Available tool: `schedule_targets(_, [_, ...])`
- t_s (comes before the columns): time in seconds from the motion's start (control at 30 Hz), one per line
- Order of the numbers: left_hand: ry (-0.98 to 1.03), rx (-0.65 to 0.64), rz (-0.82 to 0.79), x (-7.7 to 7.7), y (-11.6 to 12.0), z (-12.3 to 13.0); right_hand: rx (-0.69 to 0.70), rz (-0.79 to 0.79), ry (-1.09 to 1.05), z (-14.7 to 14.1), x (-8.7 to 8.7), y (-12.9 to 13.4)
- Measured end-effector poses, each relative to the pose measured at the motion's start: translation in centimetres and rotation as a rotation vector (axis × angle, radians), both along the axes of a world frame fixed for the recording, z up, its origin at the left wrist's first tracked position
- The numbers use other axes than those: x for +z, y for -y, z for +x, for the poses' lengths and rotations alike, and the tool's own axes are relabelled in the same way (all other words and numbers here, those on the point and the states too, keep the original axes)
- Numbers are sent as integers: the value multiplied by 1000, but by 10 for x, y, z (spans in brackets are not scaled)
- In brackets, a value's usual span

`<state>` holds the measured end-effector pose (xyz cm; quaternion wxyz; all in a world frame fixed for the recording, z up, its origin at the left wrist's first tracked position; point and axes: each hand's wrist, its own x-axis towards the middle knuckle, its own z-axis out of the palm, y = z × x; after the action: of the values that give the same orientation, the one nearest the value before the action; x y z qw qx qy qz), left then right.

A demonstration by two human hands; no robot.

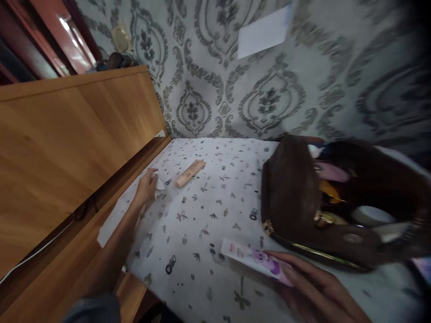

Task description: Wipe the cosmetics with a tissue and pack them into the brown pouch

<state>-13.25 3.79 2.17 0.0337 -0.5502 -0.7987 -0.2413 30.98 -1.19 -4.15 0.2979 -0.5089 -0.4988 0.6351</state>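
My right hand (314,280), at the lower right, grips the end of a slim white tube (251,258) with pink and purple print. It holds the tube just above the patterned white table cover (215,211). At the left edge of the cover, my left hand (147,186) is closed on a thin white tissue (159,182), which partly shows past the fingers. A beige tube (190,173) lies flat on the cover, a little right of my left hand. Beside my right hand stands an open dark brown toiletry bag (291,184) with mixed items inside.
A wooden panel (84,130) rises along the left. Behind the table is a patterned wall (215,80) with a white paper (264,32) on it. Inside the bag, a pink item (332,172) and a round white lid (373,215) show. A white cable (37,252) runs at the lower left.
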Motion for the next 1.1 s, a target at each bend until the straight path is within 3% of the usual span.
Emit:
schedule_targets(0.13, [382,-281,126,0,-17,49,1,-33,-137,-5,18,1])
schedule_targets(0.23, [643,-425,102,10,-29,98,16,2,-207,2,32,1])
schedule_targets(0.4, [523,-733,72,48,-35,185,-50,190,-203,37,76,1])
schedule_targets(0.57, [301,-998,6,87,-43,253,-307,484,-74,84,122,-7])
schedule_targets(0.67, [126,-1044,67,102,-67,281,-431,649,48,107,142,-22])
schedule_targets(0.8, [-174,-932,83,114,-109,304,-449,902,189,127,155,-55])
schedule_targets(0.97, [-463,-856,-17,123,-147,325,-396,1096,297,139,154,-102])
schedule_targets(1.1, [-618,-829,-173,130,-161,349,-374,1177,354,140,149,-130])
